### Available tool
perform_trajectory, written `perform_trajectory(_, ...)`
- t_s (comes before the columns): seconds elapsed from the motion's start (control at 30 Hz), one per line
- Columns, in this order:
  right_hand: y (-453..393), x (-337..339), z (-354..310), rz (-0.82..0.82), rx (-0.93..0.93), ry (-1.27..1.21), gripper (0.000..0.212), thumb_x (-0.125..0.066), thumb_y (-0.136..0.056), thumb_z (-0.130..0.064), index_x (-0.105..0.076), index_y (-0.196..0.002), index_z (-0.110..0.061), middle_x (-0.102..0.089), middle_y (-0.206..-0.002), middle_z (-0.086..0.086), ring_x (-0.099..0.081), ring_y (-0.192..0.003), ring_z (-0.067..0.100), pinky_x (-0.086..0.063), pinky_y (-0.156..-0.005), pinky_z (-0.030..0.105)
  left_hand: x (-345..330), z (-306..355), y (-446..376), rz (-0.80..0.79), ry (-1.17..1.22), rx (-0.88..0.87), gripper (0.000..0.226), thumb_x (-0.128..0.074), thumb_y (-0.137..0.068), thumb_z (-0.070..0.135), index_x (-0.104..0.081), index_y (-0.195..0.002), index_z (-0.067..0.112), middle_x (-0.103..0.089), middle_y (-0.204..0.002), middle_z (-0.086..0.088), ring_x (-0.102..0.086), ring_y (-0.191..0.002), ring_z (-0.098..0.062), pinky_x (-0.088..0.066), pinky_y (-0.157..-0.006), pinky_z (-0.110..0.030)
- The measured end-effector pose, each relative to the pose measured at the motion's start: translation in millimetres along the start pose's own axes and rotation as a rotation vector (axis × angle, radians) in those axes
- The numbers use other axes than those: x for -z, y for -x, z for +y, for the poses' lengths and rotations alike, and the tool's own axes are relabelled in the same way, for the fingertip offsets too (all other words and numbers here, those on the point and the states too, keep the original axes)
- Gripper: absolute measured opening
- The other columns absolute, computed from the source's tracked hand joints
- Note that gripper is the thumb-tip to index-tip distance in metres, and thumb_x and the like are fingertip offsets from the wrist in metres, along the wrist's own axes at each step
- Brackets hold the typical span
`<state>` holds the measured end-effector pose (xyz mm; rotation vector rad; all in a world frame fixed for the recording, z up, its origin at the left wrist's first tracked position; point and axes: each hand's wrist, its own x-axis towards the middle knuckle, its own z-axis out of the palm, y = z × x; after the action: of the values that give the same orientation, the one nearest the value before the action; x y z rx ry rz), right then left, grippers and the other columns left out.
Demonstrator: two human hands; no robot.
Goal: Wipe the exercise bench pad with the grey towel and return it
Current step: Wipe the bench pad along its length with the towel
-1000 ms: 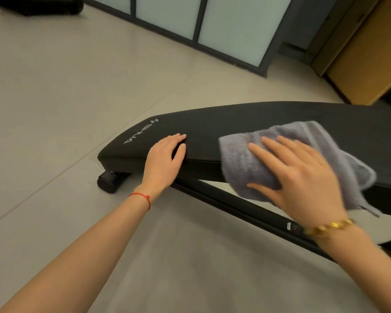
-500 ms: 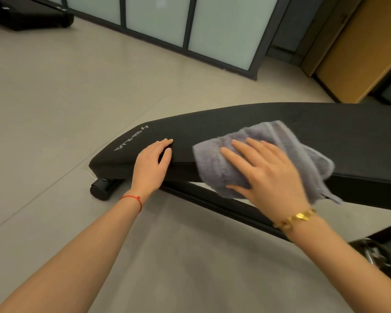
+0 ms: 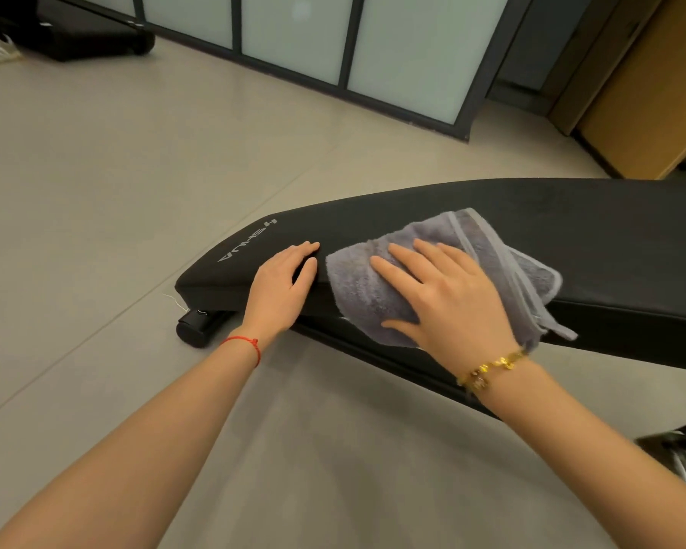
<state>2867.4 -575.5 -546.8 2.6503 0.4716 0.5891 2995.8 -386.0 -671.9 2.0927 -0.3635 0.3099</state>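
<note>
A long black exercise bench pad [image 3: 531, 227] with white lettering at its left end runs across the head view. A crumpled grey towel [image 3: 373, 295] lies on the pad's near edge, partly hanging over the side. My right hand [image 3: 448, 295] presses flat on the towel with straight, spread fingers. My left hand [image 3: 284, 283] rests on the pad's near edge just left of the towel, fingers straight. The two hands almost touch.
The bench's black frame bar [image 3: 393, 366] and a small black roller foot [image 3: 199, 326] sit under the pad on a beige tiled floor [image 3: 115, 172]. Frosted glass panels [image 3: 404, 45] stand behind, a wooden cabinet [image 3: 650, 93] at the right, dark equipment [image 3: 84, 33] far left.
My right hand has slid the grey towel leftward along the pad, closing the gap to my left hand. My left hand has stayed on the pad's edge.
</note>
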Motion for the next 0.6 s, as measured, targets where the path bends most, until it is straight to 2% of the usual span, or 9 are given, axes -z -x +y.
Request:
perform_trajectory(0.2,-5,-3,-5,-0.013,-0.033,0.057,0.070,-0.074,-0.074,-0.049,-0.055,-0.134,-0.019,-0.059,-0.132,0.009,-0.055,-0.121,0.033,-0.041,-0.105,0.046,12,-8,-3,-0.085,-0.027,-0.017,0.045,-0.038,-0.101,0.045,-0.047,-0.143,0.031,-0.045,-0.149,0.010,-0.034,-0.141,-0.007,-0.028,-0.118,-0.034)
perform_trajectory(0.37,-55,-33,-52,-0.131,-0.015,0.030,0.071,-0.074,-0.072,-0.053,-0.056,-0.131,-0.017,-0.061,-0.128,0.011,-0.055,-0.118,0.036,-0.042,-0.104,0.048,30,-54,-7,-0.012,-0.028,0.121,0.044,-0.043,-0.100,0.040,-0.051,-0.140,0.023,-0.052,-0.144,0.004,-0.043,-0.136,-0.013,-0.032,-0.115,-0.033)
perform_trajectory(0.43,-75,-45,-75,-0.142,0.013,0.028,0.072,-0.072,-0.074,-0.053,-0.052,-0.133,-0.017,-0.058,-0.130,0.011,-0.052,-0.121,0.037,-0.038,-0.106,0.048,39,-76,-6,0.002,-0.037,0.177,0.042,-0.045,-0.100,0.037,-0.054,-0.138,0.021,-0.053,-0.143,0.002,-0.044,-0.135,-0.015,-0.032,-0.114,-0.031)
perform_trajectory(0.53,-98,-58,-103,-0.192,0.054,-0.011,0.071,-0.063,-0.085,-0.047,-0.038,-0.143,-0.015,-0.046,-0.142,0.013,-0.039,-0.133,0.039,-0.026,-0.113,0.049,47,-97,-4,-0.006,-0.012,0.200,0.042,-0.046,-0.099,0.038,-0.055,-0.137,0.021,-0.055,-0.142,0.001,-0.046,-0.134,-0.015,-0.034,-0.113,-0.033)
perform_trajectory(0.6,-103,-61,-106,-0.221,0.068,-0.036,0.073,-0.064,-0.084,-0.048,-0.037,-0.144,-0.015,-0.043,-0.145,0.013,-0.038,-0.134,0.039,-0.025,-0.114,0.049,47,-102,-4,-0.013,0.004,0.192,0.045,-0.045,-0.097,0.043,-0.055,-0.136,0.023,-0.055,-0.141,0.002,-0.046,-0.134,-0.015,-0.035,-0.113,-0.036)
